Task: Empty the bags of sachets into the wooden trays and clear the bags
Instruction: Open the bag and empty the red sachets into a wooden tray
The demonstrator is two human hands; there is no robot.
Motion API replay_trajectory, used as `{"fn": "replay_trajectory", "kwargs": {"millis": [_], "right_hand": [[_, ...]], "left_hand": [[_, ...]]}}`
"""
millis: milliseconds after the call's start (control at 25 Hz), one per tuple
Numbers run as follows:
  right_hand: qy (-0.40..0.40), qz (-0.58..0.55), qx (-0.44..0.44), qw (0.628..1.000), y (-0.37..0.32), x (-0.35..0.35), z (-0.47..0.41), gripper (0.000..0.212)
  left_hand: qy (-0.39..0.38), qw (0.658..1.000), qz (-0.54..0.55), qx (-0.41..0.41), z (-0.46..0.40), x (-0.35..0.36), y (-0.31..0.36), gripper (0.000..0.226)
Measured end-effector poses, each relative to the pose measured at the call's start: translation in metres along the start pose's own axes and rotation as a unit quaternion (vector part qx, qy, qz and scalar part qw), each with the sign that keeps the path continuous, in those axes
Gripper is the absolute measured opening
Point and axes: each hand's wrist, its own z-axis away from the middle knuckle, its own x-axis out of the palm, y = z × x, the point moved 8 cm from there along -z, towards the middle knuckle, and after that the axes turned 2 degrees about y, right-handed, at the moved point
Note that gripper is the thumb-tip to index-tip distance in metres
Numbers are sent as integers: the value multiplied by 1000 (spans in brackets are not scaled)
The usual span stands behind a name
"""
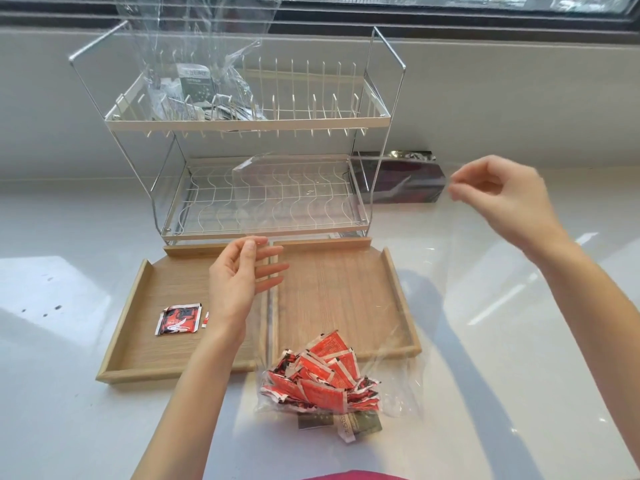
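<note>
A clear plastic bag (pixel 408 278) is stretched open over the counter. Its bottom holds a pile of red sachets (pixel 322 379) lying on the near edge of the right wooden tray (pixel 398 282) and the counter. My right hand (pixel 502 199) pinches the bag's upper right edge, raised above the counter. My left hand (pixel 242 275) holds the bag's left edge over the seam between the trays, fingers nearly straight. The left wooden tray (pixel 138 289) carries one red and black sachet (pixel 178 320). Another clear bag (pixel 194 46) with dark sachets stands in the rack's top tier.
A two-tier wire dish rack (pixel 367 116) stands behind the trays. A dark shiny packet (pixel 408 178) lies right of the rack against the wall. White counter (pixel 62 341) surrounds the trays. A window ledge runs along the back.
</note>
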Motion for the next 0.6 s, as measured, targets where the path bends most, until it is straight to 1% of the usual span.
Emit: {"fn": "replay_trajectory", "kwargs": {"millis": [80, 200, 240, 280, 320, 400, 440, 480, 560, 600], "right_hand": [[10, -88, 36, 995, 7, -2, -6, 23], [16, -207, 73, 975, 18, 12, 2, 10], [12, -235, 93, 968, 26, 20, 11, 14], [1, -249, 109, 962, 36, 29, 24, 22], [-17, -247, 122, 961, 47, 39, 41, 34], [-68, -230, 149, 959, 68, 61, 82, 73], [-96, -227, 165, 955, 79, 73, 103, 87], [-123, -231, 185, 947, 90, 85, 124, 90], [-175, -222, 221, 933, 102, 106, 161, 67], [-200, -204, 225, 931, 103, 115, 176, 62]], "left_hand": [[0, 1000, 1, -3, -1, 0, 0, 24], [13, 1000, 8, -6, -1, -3, -2, 24], [20, 1000, 13, -7, -1, -5, -4, 25], [24, 1000, 18, -7, -1, -6, -5, 25], [27, 999, 22, -7, -1, -7, -6, 25], [32, 999, 23, -6, -2, -7, -8, 25], [35, 999, 21, -5, -2, -7, -9, 24], [36, 999, 20, -4, -3, -7, -9, 24], [33, 999, 20, -2, -3, -6, -9, 25], [31, 999, 21, -2, -3, -5, -9, 25]]}}
